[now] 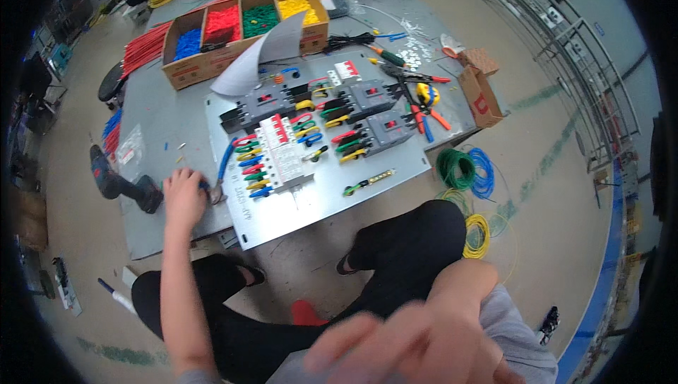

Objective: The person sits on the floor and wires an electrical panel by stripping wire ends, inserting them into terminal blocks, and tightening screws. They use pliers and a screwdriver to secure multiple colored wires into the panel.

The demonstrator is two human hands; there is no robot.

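My left hand (185, 197) is down at the table's near left edge, fingers curled over something small that they hide. Right beside it lie a cordless drill (127, 185) and a tool with a blue handle (226, 159). My right hand (417, 345) hangs over my lap, close up and smeared by motion; its fingers cannot be made out. In front of me a metal mounting plate (332, 204) carries several grey circuit breakers (265, 105), a row of white miniature breakers (282, 154) and short coloured wires. A small green-and-yellow strip (369, 182) lies near the plate's front edge.
A cardboard box (244, 52) holds blue, red, green and yellow caps at the back, a curled paper sheet (261, 56) against it. Pliers (427, 119), a tape measure (427, 93) and a screwdriver (387, 56) lie right. Wire coils (455, 169) are on the floor.
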